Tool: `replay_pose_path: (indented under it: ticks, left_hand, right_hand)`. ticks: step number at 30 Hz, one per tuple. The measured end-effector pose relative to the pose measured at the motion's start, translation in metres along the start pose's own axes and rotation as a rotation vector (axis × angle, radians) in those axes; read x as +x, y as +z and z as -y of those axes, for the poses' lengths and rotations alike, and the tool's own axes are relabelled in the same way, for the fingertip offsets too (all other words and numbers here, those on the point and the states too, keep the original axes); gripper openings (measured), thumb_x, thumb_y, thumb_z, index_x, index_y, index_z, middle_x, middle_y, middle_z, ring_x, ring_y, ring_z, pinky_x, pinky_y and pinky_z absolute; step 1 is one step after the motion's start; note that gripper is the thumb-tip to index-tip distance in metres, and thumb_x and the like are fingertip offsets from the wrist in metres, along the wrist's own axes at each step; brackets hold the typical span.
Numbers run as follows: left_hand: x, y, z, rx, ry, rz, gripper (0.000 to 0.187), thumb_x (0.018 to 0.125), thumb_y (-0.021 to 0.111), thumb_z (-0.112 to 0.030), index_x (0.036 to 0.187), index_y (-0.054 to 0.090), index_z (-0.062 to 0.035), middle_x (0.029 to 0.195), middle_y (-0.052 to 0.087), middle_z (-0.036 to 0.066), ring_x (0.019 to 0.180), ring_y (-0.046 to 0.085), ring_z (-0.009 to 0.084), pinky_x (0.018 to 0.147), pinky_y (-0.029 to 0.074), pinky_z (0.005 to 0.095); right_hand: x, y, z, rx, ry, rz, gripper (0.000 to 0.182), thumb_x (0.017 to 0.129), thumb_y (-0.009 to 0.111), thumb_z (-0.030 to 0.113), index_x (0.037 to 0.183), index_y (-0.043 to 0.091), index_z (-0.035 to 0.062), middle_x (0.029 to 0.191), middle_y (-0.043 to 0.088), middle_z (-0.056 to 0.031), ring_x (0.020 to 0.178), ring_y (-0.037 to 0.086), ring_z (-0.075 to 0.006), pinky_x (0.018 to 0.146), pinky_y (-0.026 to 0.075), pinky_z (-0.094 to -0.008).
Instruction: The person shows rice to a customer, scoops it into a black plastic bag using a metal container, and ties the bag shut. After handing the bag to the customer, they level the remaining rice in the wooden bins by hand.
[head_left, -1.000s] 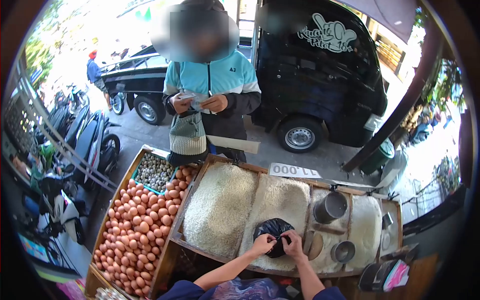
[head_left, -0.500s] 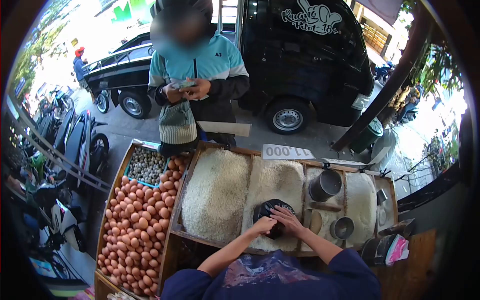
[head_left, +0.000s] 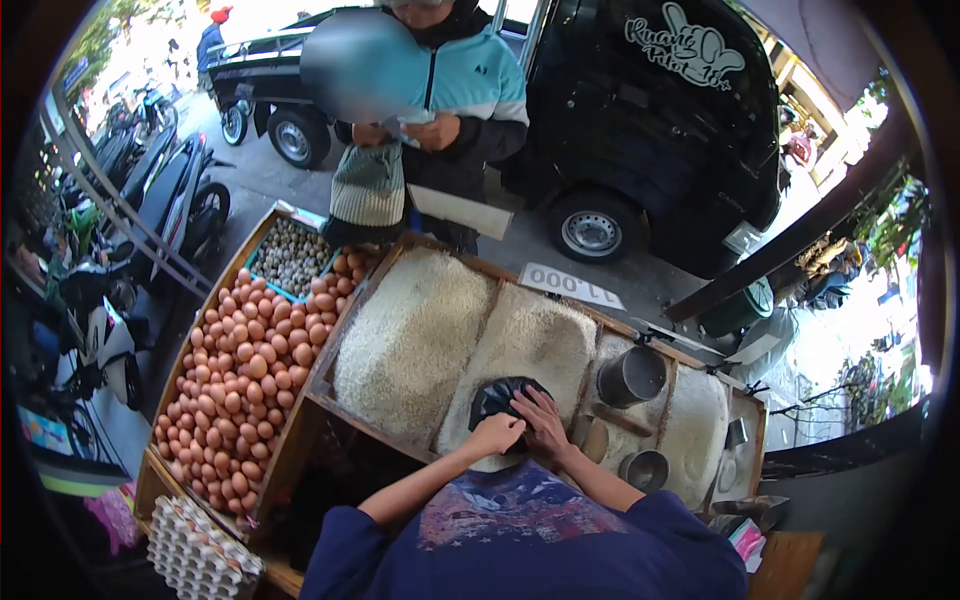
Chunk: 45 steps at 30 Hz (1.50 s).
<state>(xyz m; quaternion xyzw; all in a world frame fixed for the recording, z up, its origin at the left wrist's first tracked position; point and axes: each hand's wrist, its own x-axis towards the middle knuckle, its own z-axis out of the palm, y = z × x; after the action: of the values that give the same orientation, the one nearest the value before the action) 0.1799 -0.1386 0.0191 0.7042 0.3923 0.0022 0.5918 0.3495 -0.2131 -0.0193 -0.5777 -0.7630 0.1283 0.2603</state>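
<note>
A black plastic bag [head_left: 508,397] sits on the rice [head_left: 525,338] in the second compartment of the wooden bin. My left hand [head_left: 498,433] is closed on the near side of the bag, gripping its plastic. Against the bag's right side lies my right hand [head_left: 540,420], its fingers stretched out and spread over the plastic. Both hands are close together. What the bag holds is hidden.
Brown eggs [head_left: 240,375] and small speckled eggs [head_left: 292,255] fill a crate at left. Metal cups [head_left: 632,377] stand on rice at right. A person in a blue jacket [head_left: 465,75] stands across the bin. Egg trays [head_left: 195,545] lie at lower left.
The view has turned and shifted, so the bins look tilted and the egg trays at lower left show. Both hands remain at the bag.
</note>
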Motion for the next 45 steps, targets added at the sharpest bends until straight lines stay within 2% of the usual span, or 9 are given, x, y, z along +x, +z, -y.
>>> replay_pose_path:
  ticks: [9, 11, 16, 21, 28, 34, 36, 38, 45]
  left_hand:
    - [-0.005, 0.016, -0.005, -0.004, 0.225, -0.135, 0.036, 0.093, 0.047, -0.030, 0.078, 0.061, -0.0006, 0.068, 0.063, 0.017, 0.060, 0.062, 0.0328, 0.058, 0.047, 0.0438]
    - [-0.007, 0.010, -0.011, -0.202, 0.141, -0.039, 0.040, 0.097, 0.049, -0.032, 0.073, 0.057, -0.0004, 0.052, 0.055, 0.008, 0.043, 0.054, 0.0148, 0.045, 0.041, 0.0328]
    - [-0.003, -0.025, 0.000, -0.275, 0.322, -0.261, 0.034, 0.098, 0.049, -0.029, 0.083, 0.062, -0.0013, 0.064, 0.060, 0.008, 0.052, 0.057, 0.0168, 0.053, 0.045, 0.0329]
    - [-0.020, -0.076, 0.048, -0.280, 0.222, -0.465, 0.023, 0.098, 0.050, -0.019, 0.090, 0.060, -0.0002, 0.075, 0.060, 0.006, 0.070, 0.055, 0.0131, 0.067, 0.045, 0.0279]
    - [-0.052, -0.091, 0.077, -0.171, 0.333, -0.475, 0.027, 0.100, 0.045, -0.019, 0.093, 0.061, 0.0002, 0.081, 0.063, 0.007, 0.073, 0.057, 0.0158, 0.069, 0.045, 0.0283]
    - [-0.018, -0.026, 0.055, -0.707, 0.035, -0.020, 0.066, 0.099, 0.048, -0.026, 0.152, 0.014, -0.0066, 0.123, 0.056, 0.019, 0.109, 0.057, 0.0263, 0.092, 0.044, 0.0345]
    - [0.010, 0.007, 0.035, -0.069, 0.520, -0.356, 0.070, 0.098, 0.048, -0.034, 0.153, 0.014, -0.0083, 0.146, 0.035, 0.024, 0.133, 0.039, 0.0345, 0.109, 0.030, 0.0439]
    - [0.032, 0.001, -0.004, 0.384, 0.511, -0.506, 0.074, 0.096, 0.046, -0.045, 0.153, 0.014, -0.0125, 0.157, 0.010, 0.022, 0.145, 0.011, 0.0368, 0.116, 0.010, 0.0509]
    - [0.058, -0.030, 0.020, 0.943, 0.360, -0.537, 0.079, 0.092, 0.049, -0.053, 0.154, 0.014, -0.0170, 0.159, 0.002, 0.018, 0.146, 0.001, 0.0397, 0.116, 0.005, 0.0559]
  right_hand:
    - [0.000, 0.004, 0.011, -0.212, 0.069, -0.056, 0.052, 0.078, 0.066, 0.013, 0.129, 0.055, 0.0131, 0.144, 0.045, -0.0129, 0.136, 0.035, -0.0352, 0.109, 0.026, -0.0518]
    - [0.003, -0.015, 0.029, -0.182, 0.140, -0.162, 0.043, 0.080, 0.066, 0.012, 0.123, 0.058, 0.0117, 0.127, 0.056, -0.0142, 0.124, 0.047, -0.0343, 0.101, 0.035, -0.0493]
    - [0.008, 0.002, 0.033, 0.052, 0.268, -0.365, 0.014, 0.087, 0.061, 0.011, 0.101, 0.062, 0.0088, 0.079, 0.063, -0.0111, 0.071, 0.062, -0.0312, 0.066, 0.049, -0.0371]
    - [0.023, -0.024, 0.064, 0.220, 0.608, -0.644, 0.016, 0.094, 0.057, 0.016, 0.086, 0.060, 0.0025, 0.071, 0.061, -0.0151, 0.069, 0.061, -0.0350, 0.063, 0.047, -0.0387]
    - [-0.005, -0.171, 0.121, 0.586, 0.836, -1.500, 0.036, 0.098, 0.052, 0.043, 0.084, 0.060, 0.0112, 0.064, 0.050, 0.0050, 0.055, 0.043, -0.0016, 0.045, 0.029, -0.0198]
    - [-0.084, -0.275, 0.121, 0.443, 0.567, -1.838, 0.030, 0.098, 0.056, 0.037, 0.090, 0.060, 0.0082, 0.068, 0.048, 0.0067, 0.052, 0.032, -0.0009, 0.046, 0.023, -0.0182]
    - [-0.130, -0.283, 0.101, 0.396, 0.419, -1.700, 0.026, 0.099, 0.055, 0.029, 0.092, 0.060, 0.0045, 0.074, 0.050, 0.0038, 0.052, 0.027, -0.0009, 0.046, 0.020, -0.0193]
    - [-0.169, -0.293, 0.080, 0.349, 0.472, -1.658, 0.023, 0.098, 0.057, 0.026, 0.090, 0.060, 0.0051, 0.076, 0.052, 0.0027, 0.054, 0.031, -0.0017, 0.047, 0.021, -0.0185]
    - [-0.253, -0.316, 0.060, 0.479, 0.412, -1.705, 0.026, 0.102, 0.047, 0.024, 0.080, 0.048, 0.0102, 0.075, 0.042, 0.0020, 0.056, 0.028, -0.0029, 0.046, 0.019, -0.0191]
